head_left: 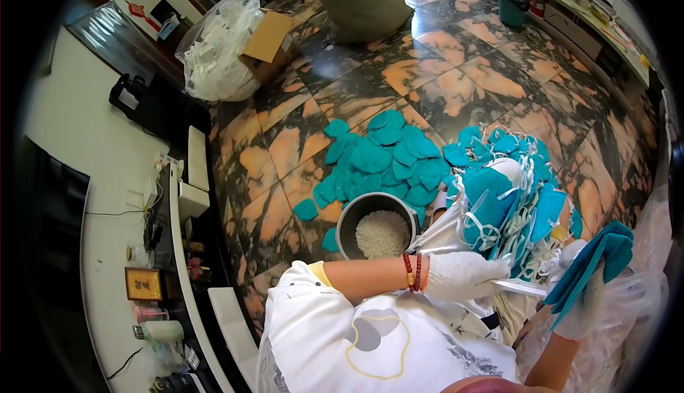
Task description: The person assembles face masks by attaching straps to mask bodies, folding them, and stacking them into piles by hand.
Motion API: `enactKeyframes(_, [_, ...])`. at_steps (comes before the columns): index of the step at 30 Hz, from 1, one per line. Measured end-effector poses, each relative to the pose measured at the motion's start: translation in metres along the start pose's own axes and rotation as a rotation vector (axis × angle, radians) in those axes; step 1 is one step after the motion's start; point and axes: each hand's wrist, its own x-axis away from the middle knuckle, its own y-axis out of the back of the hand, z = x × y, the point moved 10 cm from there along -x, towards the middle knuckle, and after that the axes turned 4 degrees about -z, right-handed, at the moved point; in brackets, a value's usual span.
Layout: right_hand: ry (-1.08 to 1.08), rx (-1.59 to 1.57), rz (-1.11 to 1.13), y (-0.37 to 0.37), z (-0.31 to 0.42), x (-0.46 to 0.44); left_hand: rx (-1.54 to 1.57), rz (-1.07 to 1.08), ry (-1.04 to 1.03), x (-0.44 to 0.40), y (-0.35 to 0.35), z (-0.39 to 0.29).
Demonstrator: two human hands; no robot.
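My left hand [467, 275], in a white knit glove with red bead bracelets at the wrist, is closed on white straps [522, 287]. My right hand [586, 306], also gloved, grips several folded teal fabric pieces [597, 257] at the lower right. The straps run between the two hands. Just beyond them, teal pieces with white straps [488, 204] lie heaped over my lap. A pile of teal pieces without visible straps [388, 154] rests on the floor. Beside it stands a round metal pot [343, 233] holding white grains [383, 235].
A clear plastic bag [214, 51] of white material and a cardboard box [269, 40] stand at the back left, near a large sack [360, 8]. A long shelf [174, 250] runs along the left. Plastic sheeting [634, 322] lies at right; a green bin [511, 9] stands farther back.
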Motion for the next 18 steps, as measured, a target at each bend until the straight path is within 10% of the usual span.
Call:
enactKeyframes(8, [0.191,0.058,-0.227,0.049,0.008,-0.011,0.789,0.183,0.293,0.007,-0.027,0.007])
enactKeyframes(18, [-0.173,0.346,0.019,0.052,-0.015,0.011,0.218,0.249,0.116,0.012,-0.008,0.002])
